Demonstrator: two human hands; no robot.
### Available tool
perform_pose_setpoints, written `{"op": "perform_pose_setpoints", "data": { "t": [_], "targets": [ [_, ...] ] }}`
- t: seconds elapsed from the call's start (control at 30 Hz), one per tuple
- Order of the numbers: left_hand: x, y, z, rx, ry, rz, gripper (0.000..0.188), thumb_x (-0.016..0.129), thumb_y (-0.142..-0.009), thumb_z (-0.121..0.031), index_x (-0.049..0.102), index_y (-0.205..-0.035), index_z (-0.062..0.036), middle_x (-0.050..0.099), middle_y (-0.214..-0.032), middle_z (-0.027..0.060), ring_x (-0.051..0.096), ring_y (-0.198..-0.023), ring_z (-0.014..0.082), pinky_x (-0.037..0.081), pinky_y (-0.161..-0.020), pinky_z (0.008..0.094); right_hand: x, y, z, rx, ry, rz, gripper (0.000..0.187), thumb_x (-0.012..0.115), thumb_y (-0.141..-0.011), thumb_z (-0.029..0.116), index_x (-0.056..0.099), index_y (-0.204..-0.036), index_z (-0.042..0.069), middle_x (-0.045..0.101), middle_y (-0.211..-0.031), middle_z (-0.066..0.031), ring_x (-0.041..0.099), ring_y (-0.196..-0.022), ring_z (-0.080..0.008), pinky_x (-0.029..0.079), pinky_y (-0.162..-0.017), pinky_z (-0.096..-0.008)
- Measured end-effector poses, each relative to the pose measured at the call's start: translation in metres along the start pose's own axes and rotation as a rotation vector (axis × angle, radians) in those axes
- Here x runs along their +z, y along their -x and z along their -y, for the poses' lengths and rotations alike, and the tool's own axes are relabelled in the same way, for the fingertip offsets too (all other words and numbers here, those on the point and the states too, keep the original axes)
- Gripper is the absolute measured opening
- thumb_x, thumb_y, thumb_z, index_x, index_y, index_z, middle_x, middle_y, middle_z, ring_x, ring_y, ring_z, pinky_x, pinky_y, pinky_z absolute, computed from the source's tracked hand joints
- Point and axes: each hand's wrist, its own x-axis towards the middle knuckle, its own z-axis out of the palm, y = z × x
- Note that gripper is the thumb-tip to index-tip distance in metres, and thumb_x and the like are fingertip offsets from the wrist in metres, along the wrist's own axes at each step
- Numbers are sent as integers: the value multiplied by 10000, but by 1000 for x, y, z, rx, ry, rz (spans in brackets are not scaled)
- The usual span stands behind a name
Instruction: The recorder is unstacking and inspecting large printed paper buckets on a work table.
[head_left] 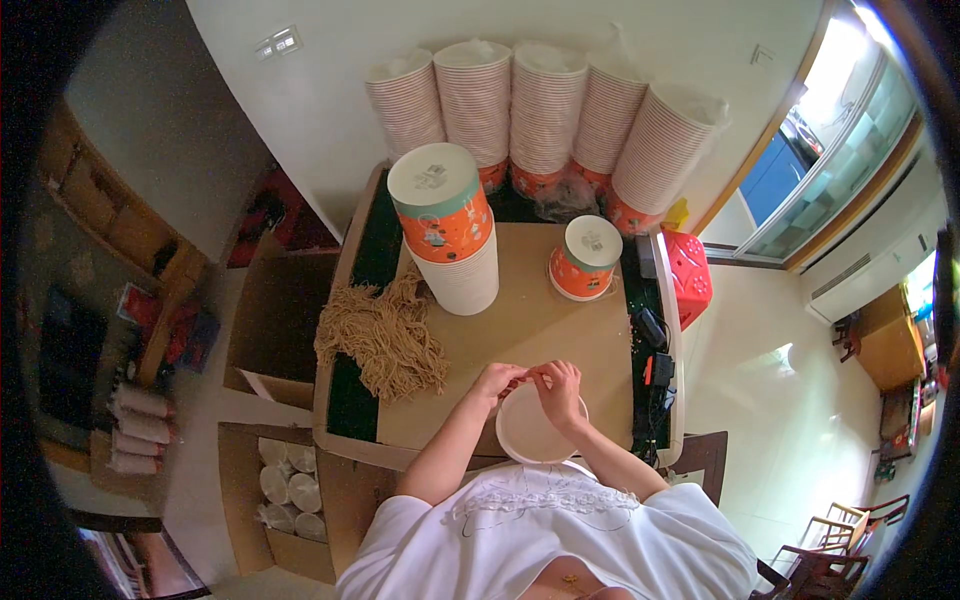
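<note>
White tub [540,432] at six o'clock on the worktop [676,410], left hand [497,381] and right hand [560,388] at its twelve-o'clock edge — fingers [512,373] bunched, whether clamped cannot be told — orange tub [577,278] at one o'clock, base print [592,242] illegible.

No word or number can be read. Beyond the left hand [497,382] and to its left, a grey printed mark [431,177] sits on the upturned base of the tall stack of paper tubs [460,280], too small to make out; pale printing on its orange band [447,238] is likewise unclear. Beyond the right hand [557,390], a smaller upturned tub [578,280] bears similar illegible grey print [593,241] on its base.
</note>
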Motion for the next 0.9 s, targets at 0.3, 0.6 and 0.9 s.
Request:
{"op": "perform_pose_setpoints", "data": {
  "t": [0.3,0.6,0.9],
  "targets": [
    [5,3,1,-7,143,-34,71,605,-778,-98,637,-802,-40,613,-702,21,549,-570,94,448,-519,224,-1,3,2,-61,57,-44,96,605,-725,120,637,-815,110,583,-844,-48,508,-863,-247,343,-845,-390],
    [-9,-6,11,9,109,28,123,581,-784,-63,637,-891,-45,634,-765,33,581,-613,106,478,-558,232,-7,4,11,-93,54,17,158,566,-736,73,637,-875,97,594,-869,-64,525,-859,-255,379,-807,-387],
    [1,-1,5,18,-15,-16,116,598,-779,-106,632,-884,-70,607,-750,2,515,-581,77,425,-525,208,-6,-13,-16,101,-153,226,121,606,-758,130,654,-843,60,631,-781,-124,612,-679,-231,487,-605,-307]
  ]
}}
